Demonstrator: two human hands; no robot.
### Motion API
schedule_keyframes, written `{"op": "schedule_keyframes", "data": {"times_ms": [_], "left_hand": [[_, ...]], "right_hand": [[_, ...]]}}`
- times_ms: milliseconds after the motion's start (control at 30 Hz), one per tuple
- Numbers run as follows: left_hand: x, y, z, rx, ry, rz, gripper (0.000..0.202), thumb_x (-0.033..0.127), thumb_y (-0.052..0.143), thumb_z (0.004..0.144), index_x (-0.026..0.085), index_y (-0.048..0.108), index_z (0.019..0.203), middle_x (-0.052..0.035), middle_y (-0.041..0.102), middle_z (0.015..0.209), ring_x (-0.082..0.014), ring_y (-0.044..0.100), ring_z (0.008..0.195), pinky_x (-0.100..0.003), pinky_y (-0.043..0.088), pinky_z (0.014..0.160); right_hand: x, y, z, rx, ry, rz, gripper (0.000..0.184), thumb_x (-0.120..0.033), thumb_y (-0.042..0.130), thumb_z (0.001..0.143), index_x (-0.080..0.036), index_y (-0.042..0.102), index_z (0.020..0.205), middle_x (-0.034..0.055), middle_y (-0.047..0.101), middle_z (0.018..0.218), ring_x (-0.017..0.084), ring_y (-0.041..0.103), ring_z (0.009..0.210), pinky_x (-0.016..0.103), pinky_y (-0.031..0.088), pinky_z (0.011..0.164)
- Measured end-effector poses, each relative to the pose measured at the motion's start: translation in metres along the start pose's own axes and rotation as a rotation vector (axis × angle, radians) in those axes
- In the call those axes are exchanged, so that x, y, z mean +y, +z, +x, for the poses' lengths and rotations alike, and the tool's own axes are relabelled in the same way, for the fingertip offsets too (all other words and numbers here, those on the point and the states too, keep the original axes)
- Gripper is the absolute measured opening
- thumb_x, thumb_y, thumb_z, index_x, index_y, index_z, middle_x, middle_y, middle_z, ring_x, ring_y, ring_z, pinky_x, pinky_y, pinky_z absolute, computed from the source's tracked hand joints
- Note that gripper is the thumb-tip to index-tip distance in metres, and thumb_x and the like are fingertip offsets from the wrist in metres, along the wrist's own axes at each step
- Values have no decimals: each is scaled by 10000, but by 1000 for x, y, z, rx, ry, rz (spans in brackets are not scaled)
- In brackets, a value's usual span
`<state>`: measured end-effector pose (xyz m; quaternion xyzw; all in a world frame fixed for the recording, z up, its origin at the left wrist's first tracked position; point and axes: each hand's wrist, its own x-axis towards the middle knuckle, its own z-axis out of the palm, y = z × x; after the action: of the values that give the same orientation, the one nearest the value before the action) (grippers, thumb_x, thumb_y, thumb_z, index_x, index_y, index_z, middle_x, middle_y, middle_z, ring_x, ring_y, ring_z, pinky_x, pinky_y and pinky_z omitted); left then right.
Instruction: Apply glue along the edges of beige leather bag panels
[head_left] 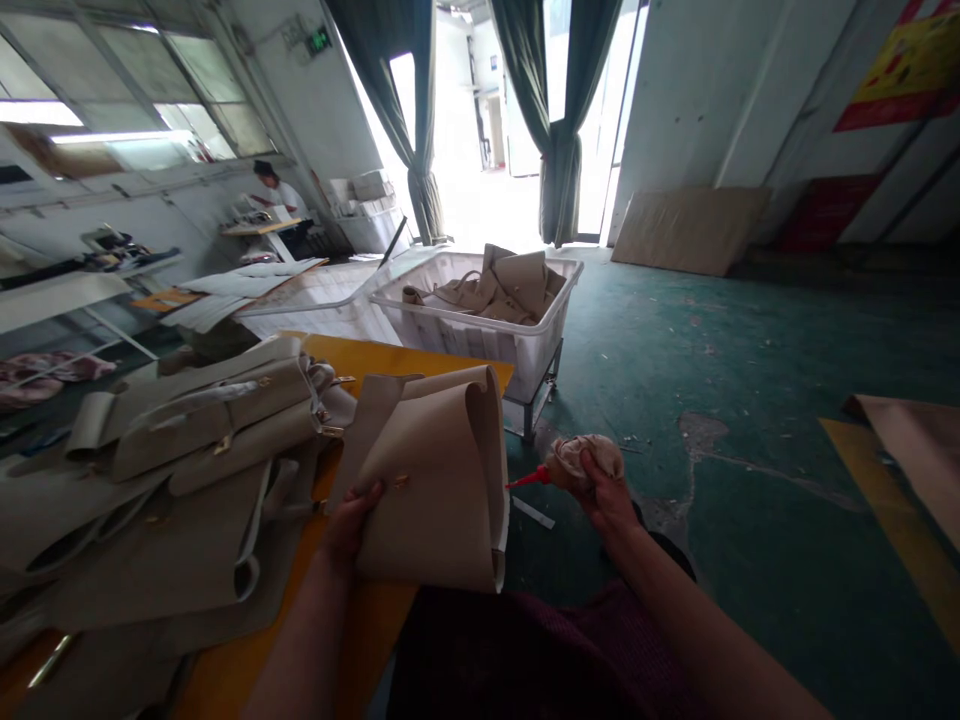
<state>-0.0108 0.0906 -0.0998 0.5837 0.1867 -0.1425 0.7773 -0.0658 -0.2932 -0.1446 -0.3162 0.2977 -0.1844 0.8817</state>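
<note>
The left grip [346, 525] is clamped on a curled beige leather panel [427, 500] held over the counter [397, 358]; the right grip [602, 492] is closed around a cloth-wrapped bottle [583, 460] with a red nozzle.

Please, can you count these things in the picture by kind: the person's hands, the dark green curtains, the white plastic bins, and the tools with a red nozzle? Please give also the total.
Hands: 2 (left hand, right hand)
Dark green curtains: 2 (first curtain, second curtain)
White plastic bin: 1
Applicator with red nozzle: 1
Total: 6
</note>
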Motion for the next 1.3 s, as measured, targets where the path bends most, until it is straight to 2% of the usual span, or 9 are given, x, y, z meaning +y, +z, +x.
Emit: {"op": "schedule_keyframes", "data": {"times_ms": [133, 267, 433, 567, 667, 833, 1100, 1300], "left_hand": [[-1, 0, 1, 36, 42, -6, 470, 237, 1014, 487, 127, 754, 863, -85, 789, 749, -233, 729, 601, -289, 605, 554], [-2, -2, 1, 7, 34, -14, 489, 254, 1022, 478, 120, 760, 868, -88, 792, 764, -238, 739, 625, -289, 603, 571], [-2, -2, 1, -19, 31, -23, 511, 263, 1017, 494, 106, 776, 917, -99, 803, 807, -253, 760, 670, -299, 618, 618], [-1, 2, 0, 17, 56, -29, 530, 293, 1033, 426, 113, 769, 848, -86, 790, 738, -249, 741, 608, -301, 610, 574], [2, 6, -1, 20, 59, -42, 548, 309, 1043, 359, 116, 770, 793, -83, 779, 694, -246, 723, 565, -298, 597, 529], [4, 10, -4, 24, 60, -60, 563, 294, 1044, 318, 123, 776, 782, -73, 782, 693, -233, 722, 557, -284, 600, 512], [3, 8, -2, 17, 40, -56, 501, 267, 1028, 376, 118, 770, 779, -76, 781, 695, -233, 726, 561, -289, 607, 528], [0, 8, 0, 20, 40, -78, 603, 311, 1049, 310, 108, 784, 811, -96, 790, 724, -248, 732, 581, -310, 620, 537]], "right_hand": [[-1, -10, -17, 33, 41, -18, 691, -362, 1086, 356, -212, 768, 951, 6, 792, 896, 240, 739, 773, 300, 646, 518], [-3, -16, -32, 40, 60, -36, 747, -368, 1094, 318, -179, 773, 965, 37, 799, 913, 251, 744, 783, 316, 663, 539], [-5, -23, -49, 36, 87, -57, 717, -371, 1092, 355, -164, 775, 965, 58, 802, 921, 263, 755, 791, 314, 658, 558], [-3, -26, -58, 44, 65, -52, 686, -374, 1089, 377, -173, 780, 956, 40, 803, 931, 245, 752, 796, 279, 641, 558], [-3, -25, -59, 62, 24, -29, 686, -391, 1086, 383, -196, 780, 964, 20, 802, 944, 247, 756, 835, 277, 642, 587], [-2, -23, -58, 45, 8, -38, 705, -396, 1083, 386, -175, 778, 981, 55, 802, 989, 264, 756, 887, 311, 662, 647], [-1, -11, -54, 102, -60, 14, 670, -366, 1078, 356, -189, 776, 927, 19, 791, 909, 216, 735, 764, 271, 632, 556], [1, 2, -38, 101, -81, 27, 693, -367, 1075, 321, -202, 759, 916, -7, 782, 890, 204, 723, 733, 263, 621, 527]]}}
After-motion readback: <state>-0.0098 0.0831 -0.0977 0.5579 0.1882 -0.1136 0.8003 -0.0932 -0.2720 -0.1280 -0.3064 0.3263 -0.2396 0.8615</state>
